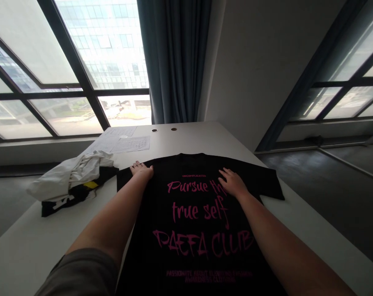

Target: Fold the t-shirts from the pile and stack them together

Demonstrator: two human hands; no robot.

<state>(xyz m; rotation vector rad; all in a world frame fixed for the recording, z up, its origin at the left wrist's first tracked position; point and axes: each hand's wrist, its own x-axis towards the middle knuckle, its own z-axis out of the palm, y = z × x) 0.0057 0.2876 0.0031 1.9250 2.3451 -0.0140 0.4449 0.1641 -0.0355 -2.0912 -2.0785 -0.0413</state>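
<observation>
A black T-shirt with pink lettering lies spread out on the white table, its collar toward the far end. My left hand rests on the shirt near the left shoulder, fingers stretched forward. On the right side of the chest my right hand lies with its fingers spread, covering part of the top line of lettering. Neither hand grips the cloth. The right sleeve reaches out flat toward the table's edge, while my left forearm hides part of the left side. The hem runs out of view at the bottom.
A crumpled heap of white and black clothing lies on the table at the left. Behind it are sheets of paper. Two round holes pierce the far tabletop. A blue curtain hangs beyond, between window and wall.
</observation>
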